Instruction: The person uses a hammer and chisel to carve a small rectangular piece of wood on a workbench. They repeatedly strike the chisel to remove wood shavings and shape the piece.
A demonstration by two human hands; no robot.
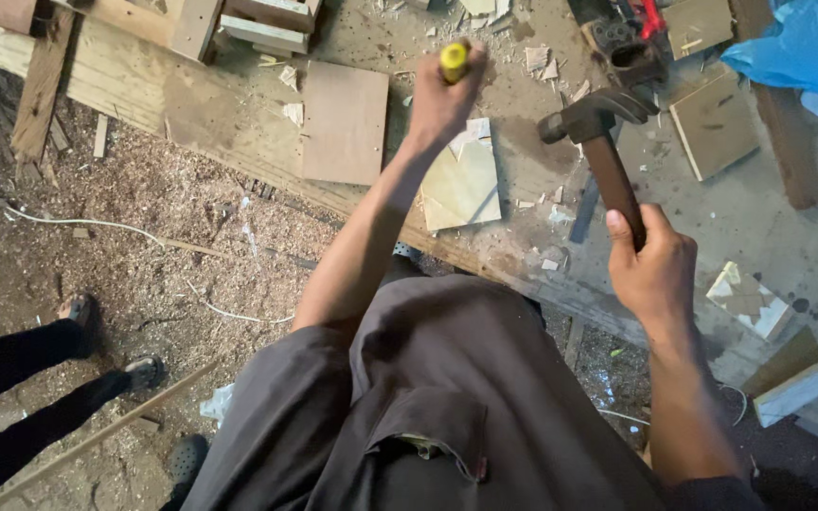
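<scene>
Worktop (788,237): dusty, littered with offcuts, brown board (345,121) lying flat. Pale plywood piece (463,185) flat near edge, under left hand (442,99). Hammer (603,151): right hand (655,270) clenched low on handle for swing, head raised. Chisel (453,60): yellow handle upright in left fist, steadied over plywood.

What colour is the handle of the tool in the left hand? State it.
Yellow: the tool handle sticks out of the left hand, best seen in the head view.
</scene>
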